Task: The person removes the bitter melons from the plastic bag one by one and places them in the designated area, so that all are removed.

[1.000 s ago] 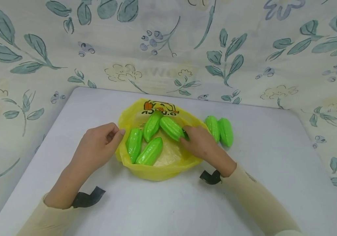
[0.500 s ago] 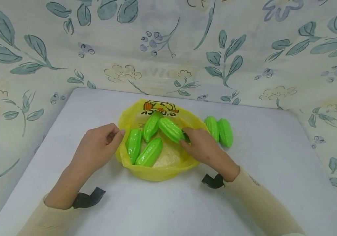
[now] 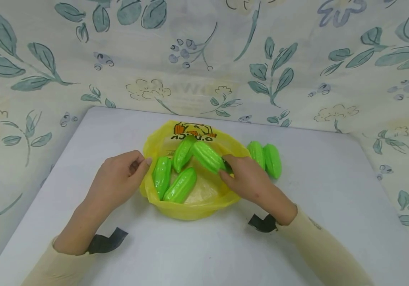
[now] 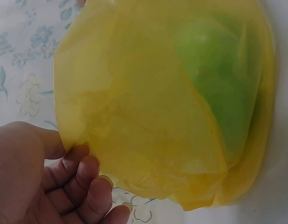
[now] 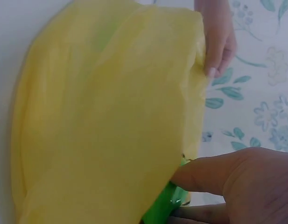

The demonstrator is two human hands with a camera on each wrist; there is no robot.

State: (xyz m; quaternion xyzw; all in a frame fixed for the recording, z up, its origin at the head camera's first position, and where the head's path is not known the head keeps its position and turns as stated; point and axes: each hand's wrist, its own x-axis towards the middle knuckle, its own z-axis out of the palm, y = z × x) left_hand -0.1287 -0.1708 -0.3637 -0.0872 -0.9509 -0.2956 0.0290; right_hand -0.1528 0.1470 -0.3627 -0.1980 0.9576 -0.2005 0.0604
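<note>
With the left hand [image 3: 118, 178] I have a pinch on the rim of the yellow bag [image 3: 190, 211], thumb and forefinger closed together on the thin film while the other fingers curl loosely beneath, as my left wrist view shows. With the right hand [image 3: 247, 176] I have hold of the near end of the held fruit [image 3: 208, 156] — thumb on one side, fingers on the other, spread only as far as its thickness. That fruit is bright green, ridged and glossy, and it slants inside the mouth of the bag, its free end pointing away and to the left; I cannot tell whether its underside rests on anything. That end overlaps the back fruit [image 3: 184, 153] in my head view, and I can't make out whether the two touch. The left fruit [image 3: 161, 176] stands close against the bag's left wall, and the front fruit [image 3: 180, 184] slants beside it, near the front rim. The bag sits wide open on the white table [image 3: 175, 254], with orange and black print [image 3: 193, 130] on its far side. Just beyond its right edge — outside it — lie two more fruits, the inner fruit [image 3: 256, 154] and the outer fruit [image 3: 273, 161], side by side on the table. A leafy patterned cloth [image 3: 197, 59] rises behind the table.
</note>
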